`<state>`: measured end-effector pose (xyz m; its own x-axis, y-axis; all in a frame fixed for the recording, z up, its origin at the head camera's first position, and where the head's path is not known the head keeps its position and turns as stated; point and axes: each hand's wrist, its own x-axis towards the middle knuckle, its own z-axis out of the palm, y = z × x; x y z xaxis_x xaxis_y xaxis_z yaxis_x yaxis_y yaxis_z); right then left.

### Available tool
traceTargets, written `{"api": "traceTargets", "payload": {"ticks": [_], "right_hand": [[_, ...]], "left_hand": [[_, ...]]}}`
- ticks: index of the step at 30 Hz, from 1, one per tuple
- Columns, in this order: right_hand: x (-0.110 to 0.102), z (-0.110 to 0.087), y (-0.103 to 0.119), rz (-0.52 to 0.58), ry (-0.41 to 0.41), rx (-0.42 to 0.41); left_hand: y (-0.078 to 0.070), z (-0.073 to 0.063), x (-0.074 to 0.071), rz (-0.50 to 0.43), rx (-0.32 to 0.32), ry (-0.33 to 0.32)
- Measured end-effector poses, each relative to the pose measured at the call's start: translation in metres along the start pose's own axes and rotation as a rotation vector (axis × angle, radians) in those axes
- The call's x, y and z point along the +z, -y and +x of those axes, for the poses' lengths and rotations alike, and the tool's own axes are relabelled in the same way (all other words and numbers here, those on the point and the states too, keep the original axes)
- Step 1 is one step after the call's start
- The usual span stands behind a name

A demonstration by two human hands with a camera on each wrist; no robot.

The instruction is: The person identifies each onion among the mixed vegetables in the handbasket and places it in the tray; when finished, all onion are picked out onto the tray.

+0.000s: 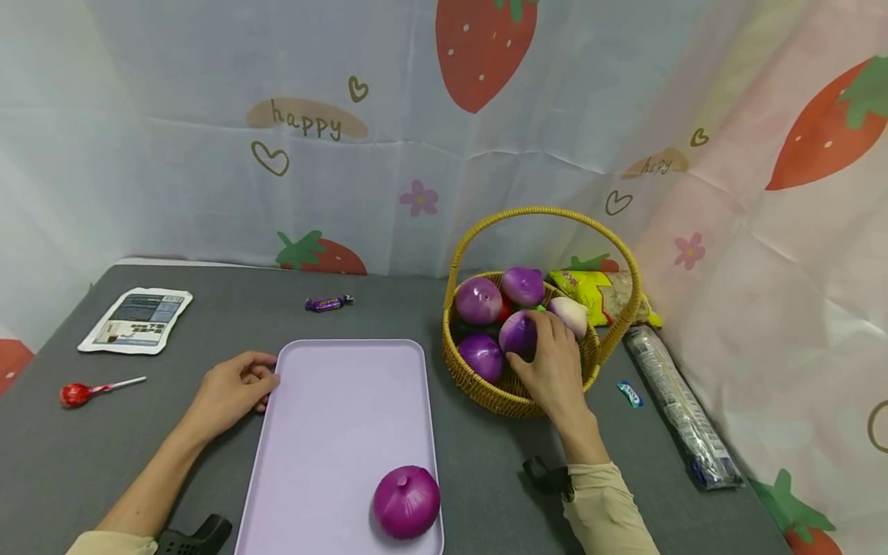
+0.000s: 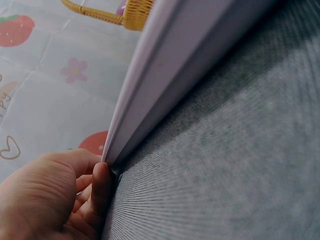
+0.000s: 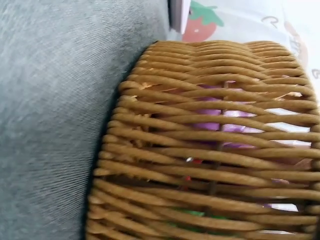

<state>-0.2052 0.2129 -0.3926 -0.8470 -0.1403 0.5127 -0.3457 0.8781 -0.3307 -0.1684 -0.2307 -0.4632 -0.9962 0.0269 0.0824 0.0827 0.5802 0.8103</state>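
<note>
The lavender tray lies flat on the gray counter. At the tray's left edge, toward its far corner, the left hand pinches the rim between thumb and forefinger, its other fingers folded in below; the left forearm slants up to it from the near left. To the right of the tray stands the woven basket, its yellow handle arching overhead. The right forearm reaches in from the near right, and the right hand bends down over the basket's near side, fingers and thumb curved round a purple-and-white onion that is inside the basket among other purple ones. A loose magenta onion sits on the tray, near its right edge. Beyond the tray's far edge lies a purple-wrapped candy; off to the tray's left are a red lollipop and a white packet.
</note>
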Motion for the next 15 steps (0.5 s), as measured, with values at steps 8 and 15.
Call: {"api": "traceTargets", "payload": {"ticks": [8,15], "right_hand": [[-0.011,-0.005,0.031,0.171,-0.109,-0.136],[-0.008,-0.019,0.072,0.206,-0.001,-0.438]], "left_hand": [[-0.001,0.001,0.001,-0.004,0.014,-0.005],[-0.002,-0.001,-0.001,-0.022,0.013,-0.002]]}}
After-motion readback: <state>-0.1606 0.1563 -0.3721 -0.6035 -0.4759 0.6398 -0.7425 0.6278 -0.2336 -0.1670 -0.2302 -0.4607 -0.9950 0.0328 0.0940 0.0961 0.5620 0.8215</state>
